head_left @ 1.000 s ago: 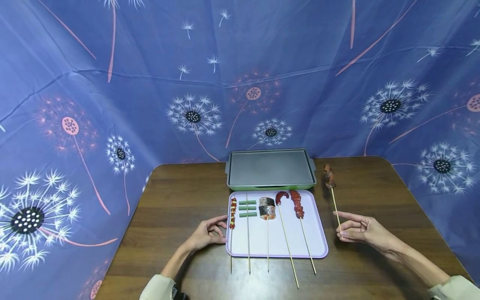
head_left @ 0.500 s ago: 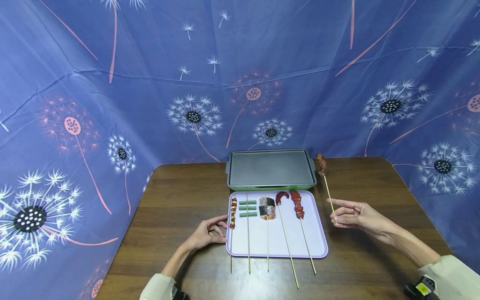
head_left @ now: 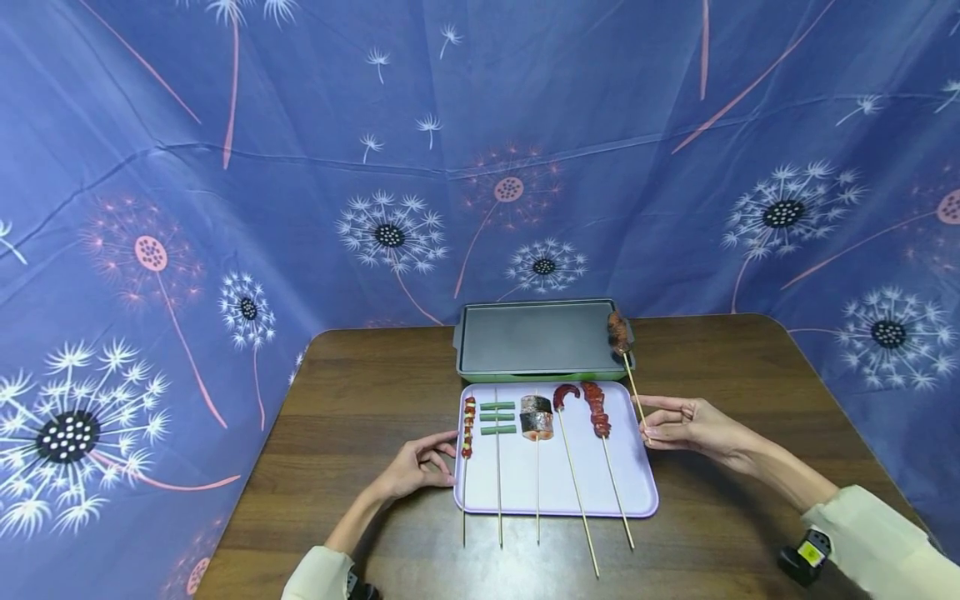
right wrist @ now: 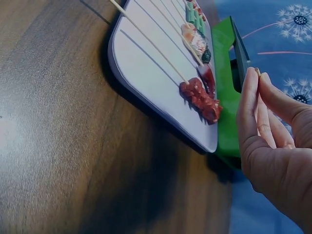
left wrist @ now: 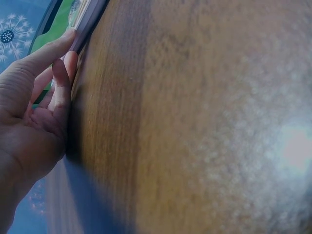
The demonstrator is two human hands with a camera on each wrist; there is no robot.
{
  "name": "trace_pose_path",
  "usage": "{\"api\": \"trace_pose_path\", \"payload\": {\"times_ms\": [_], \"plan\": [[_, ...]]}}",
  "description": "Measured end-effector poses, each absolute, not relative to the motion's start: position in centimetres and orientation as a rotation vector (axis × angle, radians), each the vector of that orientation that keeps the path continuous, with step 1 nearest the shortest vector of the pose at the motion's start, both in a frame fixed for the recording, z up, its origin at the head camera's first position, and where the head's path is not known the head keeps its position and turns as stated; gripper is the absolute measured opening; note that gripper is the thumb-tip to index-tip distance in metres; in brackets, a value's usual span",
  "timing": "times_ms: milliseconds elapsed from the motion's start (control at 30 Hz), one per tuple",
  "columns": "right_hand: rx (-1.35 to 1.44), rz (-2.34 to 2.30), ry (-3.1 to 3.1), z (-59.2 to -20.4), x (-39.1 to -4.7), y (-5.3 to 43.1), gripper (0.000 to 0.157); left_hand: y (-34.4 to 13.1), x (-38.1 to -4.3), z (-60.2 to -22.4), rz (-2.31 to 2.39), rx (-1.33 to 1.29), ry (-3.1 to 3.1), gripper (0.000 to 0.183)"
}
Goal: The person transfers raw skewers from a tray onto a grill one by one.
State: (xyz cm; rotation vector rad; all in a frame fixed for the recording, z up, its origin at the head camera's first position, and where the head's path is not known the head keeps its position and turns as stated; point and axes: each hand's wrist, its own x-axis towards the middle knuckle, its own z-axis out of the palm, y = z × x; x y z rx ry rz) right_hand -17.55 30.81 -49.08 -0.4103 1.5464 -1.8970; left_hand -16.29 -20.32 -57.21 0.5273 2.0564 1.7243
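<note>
Pointing meat-first away, long axis slanting slightly left, brown skewer [head_left: 622,346]

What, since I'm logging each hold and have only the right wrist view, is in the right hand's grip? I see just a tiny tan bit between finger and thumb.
Observer: In the head view, the right hand pinches a thin tan stick with browned lumpy food on its far end.
Operator: Where does that food end sit?
Observer: In the head view it overlaps the right end of the dark grey rectangular griddle; whether it touches, I can't tell.
Operator: And the left hand?
Observer: The left hand touches the left rim of the pale lilac rectangular tray with its fingertips.
</note>
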Motion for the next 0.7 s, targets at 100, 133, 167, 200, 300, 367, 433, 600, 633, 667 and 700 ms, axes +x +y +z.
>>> {"api": "trace_pose_path", "payload": {"times_ms": [100,133,167,200,300,367,433,600,633,667,700], "plan": [[-0.426,-1.899,1.494,-49.6,-17.9,30.5,0.052,-20.3,-16.2,-57.2,1.72,0.52,2.063,0.076],[-0.425,-1.9,1.481,-49.7,-18.0,30.4,0.052,-20.3,-16.2,-57.1,1.722,0.526,2.065,0.076],[-0.421,-1.902,1.471,-49.9,-18.2,30.3,0.052,-20.3,-16.2,-57.1,1.723,0.533,2.068,0.076],[-0.414,-1.906,1.461,-50.0,-18.3,30.3,0.052,-20.3,-16.1,-57.1,1.725,0.541,2.071,0.076],[-0.385,-1.917,1.442,-50.4,-18.8,30.2,0.052,-20.3,-16.1,-57.0,1.725,0.546,2.076,0.076],[-0.363,-1.928,1.432,-50.5,-19.0,30.2,0.052,-20.3,-16.2,-57.0,1.724,0.542,2.071,0.076],[-0.341,-1.941,1.428,-50.5,-19.2,30.2,0.051,-20.3,-16.2,-57.0,1.728,0.539,2.058,0.076],[-0.24,-1.97,1.479,-50.4,-19.4,29.8,0.044,-20.3,-16.2,-57.0,1.74,0.555,2.044,0.076],[-0.224,-1.976,1.492,-50.4,-19.5,29.7,0.043,-20.3,-16.2,-57.1,1.741,0.56,2.048,0.076],[-0.217,-1.982,1.506,-50.4,-19.6,29.6,0.041,-20.3,-16.2,-57.1,1.739,0.566,2.053,0.076],[-0.215,-1.991,1.517,-50.4,-19.7,29.5,0.04,-20.3,-16.2,-57.1,1.739,0.57,2.058,0.076]]}}
